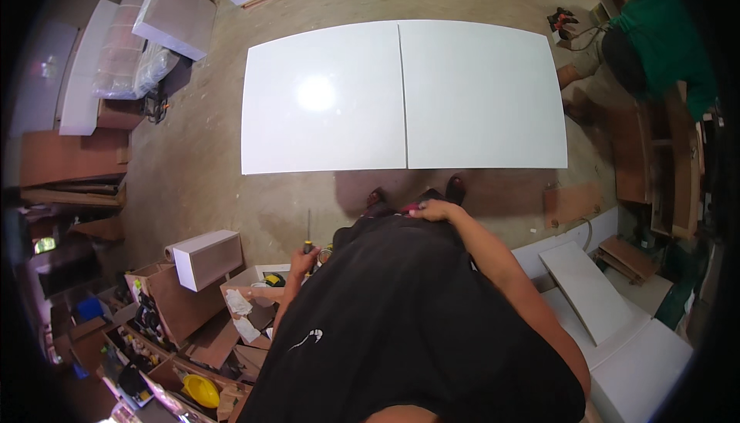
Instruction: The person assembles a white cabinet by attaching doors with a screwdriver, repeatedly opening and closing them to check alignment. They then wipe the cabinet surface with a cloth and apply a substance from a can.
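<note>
Here, seen from above, a person in a black shirt (408,323) stands on a concrete floor (208,169) at the near edge of two white panels (401,95), which lie flat side by side with their inner edges touching along one straight seam. The left hand (302,263) is closed around the handle of one screwdriver (309,230), whose thin shaft points up and away from the body. The right hand (435,209) rests at the front of the waist, fingers curled; whether it grips anything I cannot tell. Two shoes (416,194) show just past the shirt's hem, close to the panels' near edge. To the person's left sit open wooden boxes (166,307) crowded with small tools, a white box (206,257) and one yellow hard hat (201,390). At the far right, a second person in a green top (663,34) bends over brown wooden cabinets (655,161).
</note>
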A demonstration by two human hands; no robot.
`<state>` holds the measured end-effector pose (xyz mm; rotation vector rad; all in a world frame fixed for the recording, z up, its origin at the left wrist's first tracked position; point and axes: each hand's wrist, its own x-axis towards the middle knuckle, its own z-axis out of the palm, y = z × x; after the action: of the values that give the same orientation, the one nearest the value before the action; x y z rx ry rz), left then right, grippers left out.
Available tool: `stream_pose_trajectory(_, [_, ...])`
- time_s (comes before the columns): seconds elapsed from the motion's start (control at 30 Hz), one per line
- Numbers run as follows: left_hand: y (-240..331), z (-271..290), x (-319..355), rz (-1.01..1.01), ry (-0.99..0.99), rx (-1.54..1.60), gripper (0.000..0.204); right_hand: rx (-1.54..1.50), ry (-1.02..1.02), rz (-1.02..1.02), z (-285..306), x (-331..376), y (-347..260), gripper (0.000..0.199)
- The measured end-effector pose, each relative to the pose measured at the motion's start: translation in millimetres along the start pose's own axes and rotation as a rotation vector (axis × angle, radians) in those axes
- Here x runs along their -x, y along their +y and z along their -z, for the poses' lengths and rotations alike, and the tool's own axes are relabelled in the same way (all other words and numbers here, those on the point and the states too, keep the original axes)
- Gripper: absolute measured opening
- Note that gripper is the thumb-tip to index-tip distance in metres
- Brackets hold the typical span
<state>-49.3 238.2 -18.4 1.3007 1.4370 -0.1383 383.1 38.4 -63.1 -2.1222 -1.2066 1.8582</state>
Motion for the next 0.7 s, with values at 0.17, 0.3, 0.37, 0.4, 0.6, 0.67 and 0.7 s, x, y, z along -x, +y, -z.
stream_pose_trajectory(0.17, [-9.8, 72.5, 0.0, 0.079, 0.076, 0.005, 0.026, -0.453, 0.202, 0.048, -26.5, -41.2, -37.3, 0.06])
stream_pose_trajectory(0.3, [-14.8, 105.1, -1.1, 0.112, 0.063, -0.119, 0.026, -0.318, 0.369, 0.069, -61.7, -53.4, -51.2, 0.049])
stream_pose_trajectory(0.37, [-31.6, 122.5, -14.7, 0.114, 0.031, -0.131, 0.026, -0.498, 0.397, 0.047, -67.1, -56.5, -58.8, 0.046])
stream_pose_trajectory(0.4, [-43.8, 126.8, -27.9, 0.053, 0.002, -0.146, 0.026, -0.655, 0.423, 0.039, -66.0, -61.8, -58.0, 0.044])
stream_pose_trajectory(0.6, [5.2, 104.7, -41.3, -0.101, -0.112, -0.275, 0.029, -1.371, 0.475, -0.101, -69.0, -47.8, -37.5, 0.04])
stream_pose_trajectory(0.67, [9.6, 105.9, -52.8, -0.102, -0.121, -0.377, 0.031, -1.567, 0.516, -0.126, -66.2, -36.9, -41.9, 0.042])
stream_pose_trajectory(0.7, [9.9, 106.0, -61.0, -0.135, -0.15, -0.368, 0.031, -1.634, 0.606, -0.069, -65.6, -36.8, -40.8, 0.042])
